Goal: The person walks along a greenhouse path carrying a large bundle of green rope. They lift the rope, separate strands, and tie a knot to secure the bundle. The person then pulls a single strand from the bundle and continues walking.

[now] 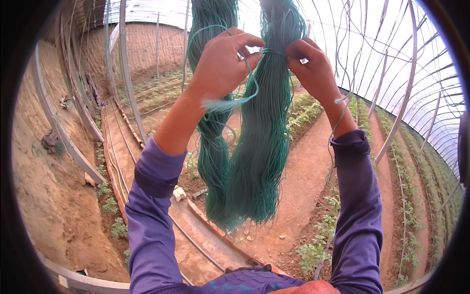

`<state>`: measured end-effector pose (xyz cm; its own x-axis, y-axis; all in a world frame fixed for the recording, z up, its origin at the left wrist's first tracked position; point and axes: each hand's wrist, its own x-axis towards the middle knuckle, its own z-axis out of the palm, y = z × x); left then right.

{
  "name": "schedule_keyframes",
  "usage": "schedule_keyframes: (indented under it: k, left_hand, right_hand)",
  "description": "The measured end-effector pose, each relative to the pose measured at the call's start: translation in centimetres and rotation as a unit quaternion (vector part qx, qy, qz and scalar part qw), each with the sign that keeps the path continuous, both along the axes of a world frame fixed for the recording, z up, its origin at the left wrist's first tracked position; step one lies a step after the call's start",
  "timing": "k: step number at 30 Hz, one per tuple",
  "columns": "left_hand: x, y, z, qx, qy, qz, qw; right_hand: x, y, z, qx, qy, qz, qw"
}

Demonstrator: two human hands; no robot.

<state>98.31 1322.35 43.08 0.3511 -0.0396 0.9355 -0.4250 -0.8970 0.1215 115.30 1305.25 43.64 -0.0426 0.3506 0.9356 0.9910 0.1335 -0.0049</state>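
Two long hanks of green twine hang in front of me, the left hank [214, 147] partly behind the right hank [266, 110]. A thin binding strand [273, 50] circles the upper part of the right hank. My left hand [226, 62] is between the hanks, with a loose length of twine [254, 82] passing through its fingers and ending in a pale frayed tip [224, 104]. Its thumb and forefinger reach the right hank's left edge. On the other side, my right hand [310, 57] has its fingers curled and pinched at the binding strand; the fingertips are partly hidden.
Rows of low green plants [312, 110] grow beside dirt paths [308, 154]. Metal posts [128, 73] and an earthen wall [55, 183] stand at left. A hose [198, 244] runs along the concrete strip. Loose strands [347, 92] hang near my right forearm.
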Motion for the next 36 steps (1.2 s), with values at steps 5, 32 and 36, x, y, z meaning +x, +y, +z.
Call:
schedule_keyframes:
  k: [5, 32, 36]
  left_hand:
    - [4.8, 0.6, 1.6, 0.167, -0.059, 0.054, 0.983]
    - [-13.7, 4.6, -39.7, -0.394, 0.380, 0.040, 0.836]
    - [-4.5, 1.0, -19.8, -0.119, 0.220, -0.194, 0.948]
  right_hand:
    - [1.2, 0.8, 1.1, -0.030, 0.051, 0.034, 0.998]
    - [6.6, -6.1, 1.3, -0.025, 0.102, 0.043, 0.993]
    - [6.1, -5.9, 0.9, -0.022, 0.159, 0.110, 0.981]
